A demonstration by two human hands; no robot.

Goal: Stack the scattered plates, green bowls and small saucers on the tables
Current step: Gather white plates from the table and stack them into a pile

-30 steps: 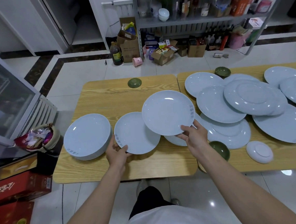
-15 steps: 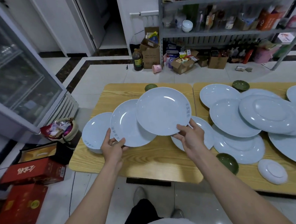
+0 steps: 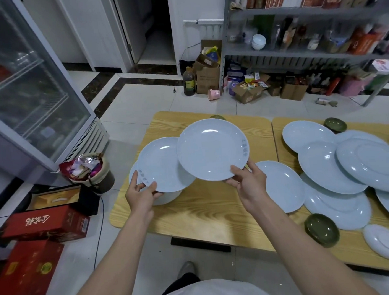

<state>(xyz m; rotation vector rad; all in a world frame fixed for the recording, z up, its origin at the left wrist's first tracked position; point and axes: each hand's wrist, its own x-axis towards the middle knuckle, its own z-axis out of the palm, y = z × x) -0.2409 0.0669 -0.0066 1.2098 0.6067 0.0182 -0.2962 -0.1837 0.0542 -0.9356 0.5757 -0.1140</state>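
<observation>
My left hand [image 3: 142,193] grips the near rim of a pale blue plate [image 3: 160,167], held over the plate stack [image 3: 167,197] at the left table's left end. My right hand [image 3: 249,180] holds a second pale blue plate [image 3: 211,149] by its near edge, raised above the left table [image 3: 203,212] and overlapping the first plate. Another plate [image 3: 281,185] lies flat beside my right hand. Several more plates [image 3: 330,169] overlap on the right table. Green bowls sit at the near edge [image 3: 321,229] and far edge [image 3: 335,124]. A small white saucer [image 3: 383,241] lies upside down.
A glass-door fridge [image 3: 28,88] stands to the left, with a full bin [image 3: 89,171] and red boxes [image 3: 46,222] on the floor beside it. Metal shelving [image 3: 308,51] and cardboard boxes line the back wall. Another green bowl [image 3: 216,117] peeks out behind the raised plate.
Both hands carried their plates leftward. The left plate, first flat on the table, was lifted and now hovers over the stack; the right plate followed and overlaps it.
</observation>
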